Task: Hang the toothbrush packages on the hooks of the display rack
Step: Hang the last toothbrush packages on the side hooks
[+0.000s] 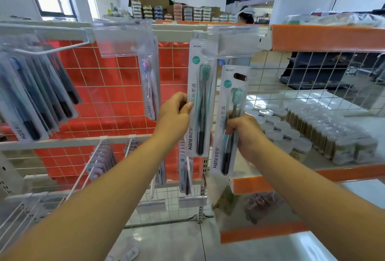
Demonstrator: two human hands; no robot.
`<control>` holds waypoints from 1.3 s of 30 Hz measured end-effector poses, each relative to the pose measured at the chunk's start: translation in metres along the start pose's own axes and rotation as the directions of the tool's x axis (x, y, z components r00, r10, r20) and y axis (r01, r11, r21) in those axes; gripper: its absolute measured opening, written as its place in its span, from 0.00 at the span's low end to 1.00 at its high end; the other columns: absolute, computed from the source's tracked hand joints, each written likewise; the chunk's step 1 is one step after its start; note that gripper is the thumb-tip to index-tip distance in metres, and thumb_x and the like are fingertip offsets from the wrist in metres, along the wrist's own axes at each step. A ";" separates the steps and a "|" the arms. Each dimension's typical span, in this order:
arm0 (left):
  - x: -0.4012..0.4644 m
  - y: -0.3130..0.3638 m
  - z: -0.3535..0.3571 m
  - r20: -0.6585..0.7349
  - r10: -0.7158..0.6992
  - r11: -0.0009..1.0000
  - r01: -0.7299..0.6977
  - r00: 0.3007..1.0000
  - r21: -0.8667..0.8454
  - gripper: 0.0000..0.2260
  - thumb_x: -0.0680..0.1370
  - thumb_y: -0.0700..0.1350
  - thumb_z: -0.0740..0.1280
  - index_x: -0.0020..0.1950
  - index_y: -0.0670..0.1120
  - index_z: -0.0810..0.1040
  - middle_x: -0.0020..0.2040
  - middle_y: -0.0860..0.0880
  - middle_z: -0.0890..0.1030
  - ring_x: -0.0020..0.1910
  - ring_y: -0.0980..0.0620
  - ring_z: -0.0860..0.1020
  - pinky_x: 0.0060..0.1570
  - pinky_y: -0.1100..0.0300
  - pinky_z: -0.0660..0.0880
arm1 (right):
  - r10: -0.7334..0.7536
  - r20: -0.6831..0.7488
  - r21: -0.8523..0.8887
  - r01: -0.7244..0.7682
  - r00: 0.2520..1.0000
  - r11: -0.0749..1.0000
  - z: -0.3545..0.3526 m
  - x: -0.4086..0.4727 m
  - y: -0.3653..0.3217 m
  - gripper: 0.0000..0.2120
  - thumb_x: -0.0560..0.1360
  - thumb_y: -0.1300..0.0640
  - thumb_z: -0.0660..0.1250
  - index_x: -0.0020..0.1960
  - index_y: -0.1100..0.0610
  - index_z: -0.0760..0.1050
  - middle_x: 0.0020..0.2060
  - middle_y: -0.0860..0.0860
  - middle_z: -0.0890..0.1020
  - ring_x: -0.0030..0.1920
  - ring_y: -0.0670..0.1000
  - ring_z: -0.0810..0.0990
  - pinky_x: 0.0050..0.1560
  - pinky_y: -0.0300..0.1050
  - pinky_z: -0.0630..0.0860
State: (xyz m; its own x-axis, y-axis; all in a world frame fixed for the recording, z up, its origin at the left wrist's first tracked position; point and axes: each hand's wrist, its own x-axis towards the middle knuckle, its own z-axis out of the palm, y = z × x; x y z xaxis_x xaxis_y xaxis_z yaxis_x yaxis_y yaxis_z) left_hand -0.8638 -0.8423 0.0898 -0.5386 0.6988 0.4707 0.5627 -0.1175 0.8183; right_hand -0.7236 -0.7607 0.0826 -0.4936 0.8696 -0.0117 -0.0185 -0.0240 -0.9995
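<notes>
My left hand (pixel 175 118) pinches the left edge of a white toothbrush package (pixel 200 98) with a teal-headed brush; its top reaches up behind the clear price tag (pixel 233 42) of a hook on the upper rail. Whether it hangs on the hook I cannot tell. My right hand (pixel 245 135) grips a second, identical package (pixel 229 119) lower and to the right, its hang hole free. The wire display rack (pixel 116 85) with a red backing fills the middle.
Dark toothbrush packages (pixel 33 98) hang on hooks at the upper left, a pink-brush package (pixel 151 85) at the centre. More packages hang on lower hooks (pixel 102 158). An orange-edged shelf (pixel 327 37) at the right carries stacked round containers (pixel 308 131). A person stands in the background.
</notes>
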 end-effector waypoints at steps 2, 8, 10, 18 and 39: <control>-0.001 0.001 0.000 -0.005 0.015 1.000 -0.015 1.000 0.006 0.06 0.79 0.39 0.61 0.46 0.37 0.72 0.40 0.36 0.75 0.38 0.48 0.71 0.42 0.45 0.72 | -0.003 0.001 -0.013 0.003 1.000 1.000 -0.001 0.000 0.001 0.13 0.64 0.76 0.55 0.36 0.61 0.72 0.35 0.54 0.77 0.45 0.56 0.76 0.55 0.55 0.75; -0.006 0.003 -0.001 -0.061 0.035 0.999 -0.036 0.998 -0.014 0.07 0.79 0.40 0.61 0.41 0.41 0.71 0.34 0.47 0.69 0.35 0.50 0.66 0.38 0.53 0.66 | -0.001 0.006 -0.018 0.002 1.000 1.000 -0.002 0.000 0.005 0.14 0.63 0.75 0.55 0.35 0.59 0.72 0.35 0.53 0.78 0.45 0.56 0.76 0.54 0.54 0.75; -0.006 0.003 -0.002 -0.039 0.054 0.999 -0.054 0.998 0.002 0.08 0.79 0.40 0.62 0.40 0.41 0.70 0.33 0.47 0.69 0.34 0.50 0.66 0.37 0.54 0.66 | -0.001 0.008 -0.015 0.001 1.000 1.000 -0.002 0.002 0.006 0.13 0.62 0.75 0.56 0.34 0.59 0.72 0.34 0.53 0.77 0.44 0.56 0.75 0.51 0.52 0.74; -0.008 0.006 -0.006 0.025 0.113 0.990 -0.115 0.993 0.085 0.07 0.79 0.39 0.61 0.45 0.35 0.72 0.41 0.33 0.75 0.37 0.41 0.71 0.43 0.43 0.73 | -0.010 0.037 -0.038 0.012 0.999 0.999 -0.003 0.005 0.005 0.12 0.63 0.73 0.57 0.35 0.59 0.72 0.34 0.52 0.76 0.43 0.54 0.74 0.49 0.50 0.73; 0.003 0.007 0.022 0.001 0.043 0.986 -0.043 0.999 0.163 0.06 0.79 0.39 0.61 0.43 0.40 0.71 0.35 0.44 0.74 0.37 0.45 0.70 0.36 0.56 0.67 | -0.009 0.000 -0.001 0.009 1.000 1.000 -0.003 0.005 0.003 0.13 0.61 0.75 0.55 0.32 0.59 0.71 0.32 0.53 0.76 0.41 0.55 0.74 0.43 0.47 0.74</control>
State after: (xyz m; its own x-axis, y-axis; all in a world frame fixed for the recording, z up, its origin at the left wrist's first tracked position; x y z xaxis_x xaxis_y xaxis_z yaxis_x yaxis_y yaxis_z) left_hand -0.8481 -0.8253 0.0898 -0.5129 0.6939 0.5054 0.6803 -0.0306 0.7323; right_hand -0.7235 -0.7546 0.0791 -0.4934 0.8698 -0.0030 -0.0222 -0.0160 -0.9996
